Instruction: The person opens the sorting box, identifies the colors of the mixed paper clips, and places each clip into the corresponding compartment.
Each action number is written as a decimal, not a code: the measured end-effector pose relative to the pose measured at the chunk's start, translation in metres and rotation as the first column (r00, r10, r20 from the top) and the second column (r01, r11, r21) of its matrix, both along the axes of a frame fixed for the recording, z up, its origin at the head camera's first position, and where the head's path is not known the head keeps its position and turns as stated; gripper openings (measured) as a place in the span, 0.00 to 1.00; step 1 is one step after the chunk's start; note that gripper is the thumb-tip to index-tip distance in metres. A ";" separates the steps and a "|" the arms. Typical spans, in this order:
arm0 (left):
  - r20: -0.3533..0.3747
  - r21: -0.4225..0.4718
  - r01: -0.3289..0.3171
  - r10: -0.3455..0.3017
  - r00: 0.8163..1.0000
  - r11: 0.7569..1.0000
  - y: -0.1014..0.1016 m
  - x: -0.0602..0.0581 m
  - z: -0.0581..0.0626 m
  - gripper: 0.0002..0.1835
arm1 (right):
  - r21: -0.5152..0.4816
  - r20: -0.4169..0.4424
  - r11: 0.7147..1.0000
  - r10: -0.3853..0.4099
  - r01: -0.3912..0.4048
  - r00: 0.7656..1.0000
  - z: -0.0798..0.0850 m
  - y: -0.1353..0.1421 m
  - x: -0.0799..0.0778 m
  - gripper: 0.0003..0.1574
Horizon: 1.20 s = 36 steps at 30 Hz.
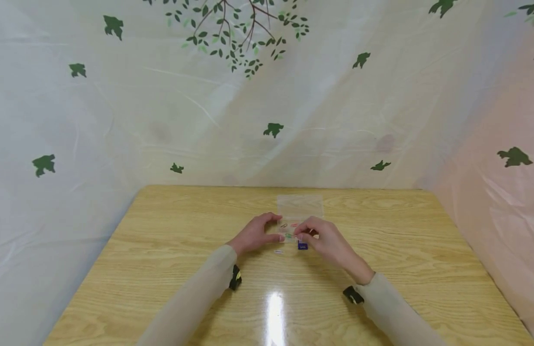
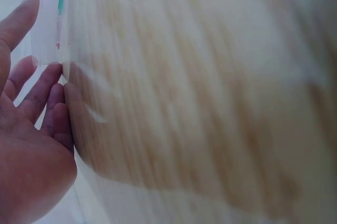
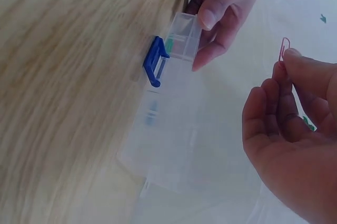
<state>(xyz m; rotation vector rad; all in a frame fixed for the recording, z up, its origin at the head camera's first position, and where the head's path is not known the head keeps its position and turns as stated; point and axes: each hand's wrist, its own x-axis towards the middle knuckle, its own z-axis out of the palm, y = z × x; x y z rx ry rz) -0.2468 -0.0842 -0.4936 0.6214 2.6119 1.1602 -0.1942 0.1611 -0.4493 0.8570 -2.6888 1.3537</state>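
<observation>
A clear plastic compartment box (image 3: pixel 184 45) sits on the table, its transparent lid (image 1: pixel 300 205) folded back. My left hand (image 1: pixel 255 234) holds the box's left end, thumb at the near corner and index finger at the far one. Over the box's right part, my right hand (image 1: pixel 327 239) pinches a pink paper clip (image 3: pixel 285 44) between thumb and fingertip. Inside lie a dark clip (image 1: pixel 284 225), red clips (image 1: pixel 294 225) and green clips (image 1: pixel 288 235) in separate compartments. A blue latch (image 3: pixel 156 61) stands at the box's front side.
A white paper clip (image 1: pixel 278 252) lies on the wooden table (image 1: pixel 184 211) just in front of the box. A pale cloth backdrop (image 1: pixel 206 120) with printed leaves and birds hangs behind and beside the table.
</observation>
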 end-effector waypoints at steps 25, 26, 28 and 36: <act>0.012 -0.024 -0.003 0.003 1.000 1.000 0.003 -0.007 0.004 0.35 | 0.044 -0.067 0.992 -0.112 0.115 0.991 -0.003 -0.003 -0.040 0.09; 0.014 -0.026 -0.002 0.003 1.000 1.000 0.003 -0.007 0.005 0.35 | 0.047 -0.065 0.992 -0.117 0.120 0.991 -0.004 -0.003 -0.041 0.08; 0.013 -0.018 -0.003 0.003 1.000 1.000 0.004 -0.006 0.005 0.34 | 0.058 -0.065 0.990 -0.121 0.125 0.990 -0.006 -0.002 -0.044 0.09; 0.004 -0.010 -0.014 0.014 1.000 1.000 0.004 -0.007 0.003 0.34 | 0.116 -0.014 0.983 -0.143 0.144 0.990 -0.012 -0.002 -0.051 0.10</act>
